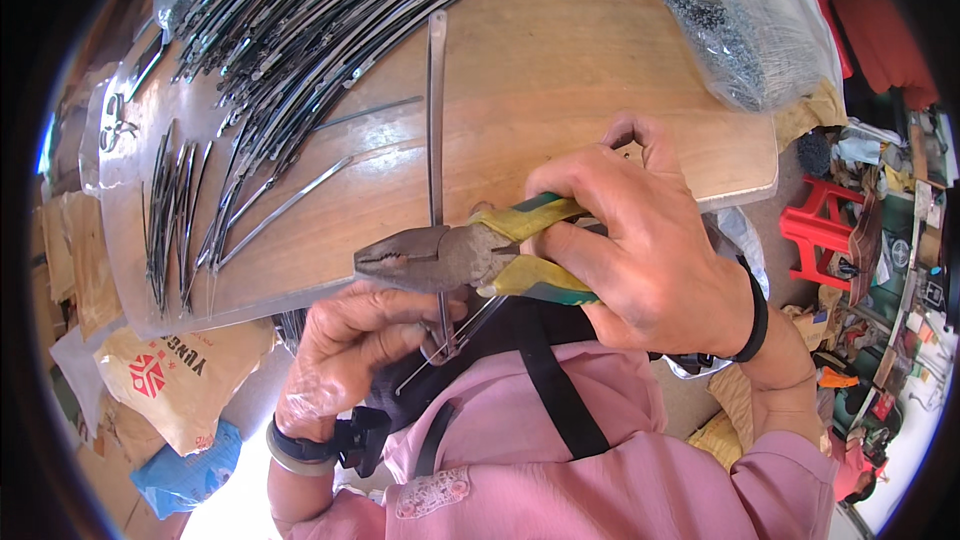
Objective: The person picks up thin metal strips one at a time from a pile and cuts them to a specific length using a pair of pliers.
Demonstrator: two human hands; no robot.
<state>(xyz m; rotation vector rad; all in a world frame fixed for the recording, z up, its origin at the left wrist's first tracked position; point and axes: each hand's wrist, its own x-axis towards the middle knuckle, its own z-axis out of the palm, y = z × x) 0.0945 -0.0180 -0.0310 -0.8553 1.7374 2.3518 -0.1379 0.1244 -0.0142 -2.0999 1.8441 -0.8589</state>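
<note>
Metal strip (436, 120), long, narrow and dark with a paler flat tip, runs down the middle of the view, from over the wooden tabletop (580, 60) to just past its near edge. At far left on the tabletop lies a small bunch of similar strips (165, 225), with a large, shiny heap of strips (330, 15) fanned out beside and beyond it. Below the edge, left of centre, the left hand (340, 345) is nearly closed, thumb and fingers pinching the strip's lower part. Around there the shape is partly hidden; it seems bent, but this is hard to tell. The strip looks light and springy, probably stiff along its length yet easy to flex, and its smooth face may slip or twist. A firm pinch close to the working end, across the flat sides, would likely steady it best. Right of the left hand, pliers (470, 252) lie across the strip, their jaws pointing left and almost closed; whether they bite it cannot be told. At right, the right hand (635, 245) curls around the yellow-and-green handles, fingers moderately spread. Beyond, a clear plastic bag (745, 30) holds thin, wiry pieces.
</note>
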